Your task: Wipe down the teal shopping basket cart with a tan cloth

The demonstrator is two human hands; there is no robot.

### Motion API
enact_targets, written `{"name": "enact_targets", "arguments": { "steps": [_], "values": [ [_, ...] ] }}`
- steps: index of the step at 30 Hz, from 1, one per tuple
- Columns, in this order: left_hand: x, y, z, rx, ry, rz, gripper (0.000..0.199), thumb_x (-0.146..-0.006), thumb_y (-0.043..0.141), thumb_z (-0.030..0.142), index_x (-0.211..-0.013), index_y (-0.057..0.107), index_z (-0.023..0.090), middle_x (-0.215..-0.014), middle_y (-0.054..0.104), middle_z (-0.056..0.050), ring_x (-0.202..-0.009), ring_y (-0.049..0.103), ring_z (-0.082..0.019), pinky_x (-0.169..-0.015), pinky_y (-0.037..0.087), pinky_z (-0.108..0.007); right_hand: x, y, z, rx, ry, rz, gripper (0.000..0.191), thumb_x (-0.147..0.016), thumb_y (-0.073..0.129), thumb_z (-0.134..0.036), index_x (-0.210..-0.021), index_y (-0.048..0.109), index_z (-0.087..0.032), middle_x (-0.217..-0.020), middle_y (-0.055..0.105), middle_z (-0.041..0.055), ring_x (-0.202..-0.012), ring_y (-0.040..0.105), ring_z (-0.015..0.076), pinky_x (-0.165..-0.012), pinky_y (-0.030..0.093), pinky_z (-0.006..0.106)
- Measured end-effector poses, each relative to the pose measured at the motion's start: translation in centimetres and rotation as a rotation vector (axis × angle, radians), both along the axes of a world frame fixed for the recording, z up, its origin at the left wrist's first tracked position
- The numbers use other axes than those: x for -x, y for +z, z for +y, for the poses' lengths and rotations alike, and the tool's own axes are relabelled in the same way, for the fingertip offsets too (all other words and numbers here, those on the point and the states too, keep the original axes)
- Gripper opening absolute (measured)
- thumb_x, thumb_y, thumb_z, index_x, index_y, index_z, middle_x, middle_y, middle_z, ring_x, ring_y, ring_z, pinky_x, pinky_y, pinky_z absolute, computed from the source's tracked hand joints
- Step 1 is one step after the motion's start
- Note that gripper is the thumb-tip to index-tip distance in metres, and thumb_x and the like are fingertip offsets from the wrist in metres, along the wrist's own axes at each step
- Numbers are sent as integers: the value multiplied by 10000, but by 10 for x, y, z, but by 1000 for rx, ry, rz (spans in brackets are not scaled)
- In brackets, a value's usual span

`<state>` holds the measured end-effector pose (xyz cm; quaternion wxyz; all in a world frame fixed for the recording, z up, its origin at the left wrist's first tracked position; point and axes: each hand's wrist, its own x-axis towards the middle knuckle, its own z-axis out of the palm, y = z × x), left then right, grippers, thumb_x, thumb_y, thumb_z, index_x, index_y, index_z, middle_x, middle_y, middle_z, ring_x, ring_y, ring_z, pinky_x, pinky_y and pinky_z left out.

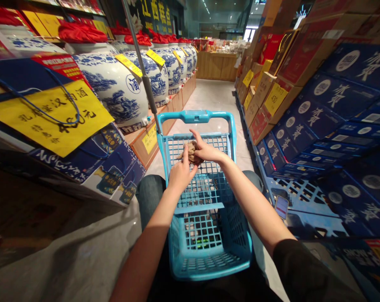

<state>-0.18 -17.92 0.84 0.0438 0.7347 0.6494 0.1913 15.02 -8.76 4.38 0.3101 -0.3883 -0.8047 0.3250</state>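
Just above the raised grid flap of a blue plastic shopping basket (197, 205), both hands meet around a small beige-brown bundle (192, 152). It looks lumpy, like coiled cord, but its exact kind is unclear. My left hand (181, 173) grips it from the near left, index finger laid along it and thumb below. From the right, my right hand (207, 150) holds its other side, with the index finger raised toward the upper left. Some fingers are hidden behind the bundle. The basket stands between my knees, its handle (196, 117) at the far end.
Blue-and-white jars (114, 86) with red cloth tops line the left, behind gift boxes and a yellow price sign (54, 115). Stacked blue cartons (315, 100) rise at right on a blue pallet (303, 191), where a phone (281, 207) lies. A wooden counter (216, 65) stands ahead.
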Motion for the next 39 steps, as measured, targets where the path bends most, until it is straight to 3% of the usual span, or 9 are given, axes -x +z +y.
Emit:
{"name": "enact_targets", "arguments": {
  "steps": [3,5,8,11,14,18,29,34,39],
  "values": [
    [-1,1,-1,-26,4,38,800,-1048,666,357,-1724,287,155,-1178,822,-166,-1057,814,-338,-856,621,-364,-13,-3,-13,109,91,-12,1035,-847,545,-126,-1753,44,-124,-1517,631,185,-1257,720,228,-1143,583,428],
    [0,1,-1,-43,-16,38,644,-1057,654,366,-1642,449,189,-1172,824,-150,-1070,810,-341,-874,623,-370,-23,-8,-24,8,31,-35,958,-863,584,-146,-1730,178,-106,-1599,565,200,-1417,627,260,-1258,485,461],
    [-1,1,0,-57,-30,20,480,-1073,621,356,-1533,570,229,-1162,828,-129,-1067,810,-335,-879,625,-374,-37,-16,-46,-175,-253,-175,693,-915,626,-212,-1586,485,-115,-1585,571,206,-1505,518,333,-1314,398,535],
    [-1,0,1,-59,-32,15,448,-1074,608,339,-1508,585,229,-1146,830,-124,-1049,810,-332,-869,627,-377,-44,-22,-77,-190,-514,-418,476,-966,601,-254,-1419,653,-117,-1457,632,222,-1367,576,387,-1188,502,568],
    [0,-1,1,-61,-26,18,438,-1071,598,320,-1498,584,225,-1120,832,-118,-1027,812,-323,-857,623,-366,-43,-26,-109,-170,-467,-600,412,-974,625,-268,-1362,703,-152,-1458,620,215,-1341,574,396,-1070,571,531],
    [1,-2,2,-82,-22,20,444,-1071,591,339,-1499,571,224,-1102,836,-116,-1009,814,-315,-840,615,-350,-40,-32,-133,-192,-426,-638,461,-977,657,-278,-1429,668,-190,-1541,574,194,-1371,551,384,-1028,578,494],
    [-2,2,1,-60,-19,5,471,-1066,589,333,-1521,595,208,-1105,829,-116,-1008,803,-329,-813,608,-362,-44,-32,-126,-120,-306,-681,415,-1063,554,-327,-1426,687,-175,-1346,750,131,-1282,636,332,-1072,553,447],
    [5,4,-4,-353,-17,-68,360,-1044,587,269,-1374,728,250,-1125,795,-87,-1165,724,-283,-1011,584,-374,-47,-31,-122,-102,-342,-600,368,-1072,516,-267,-1356,741,-203,-1303,791,95,-1252,657,302,-1068,546,421],
    [21,3,-3,-563,198,-86,276,-1019,589,263,-1202,795,240,-1147,680,-142,-1185,668,-321,-1067,569,-449,-48,-31,-121,-98,-344,-572,357,-1061,524,-238,-1324,763,-210,-1296,803,80,-1241,673,292,-1060,551,408]
  ]
}}
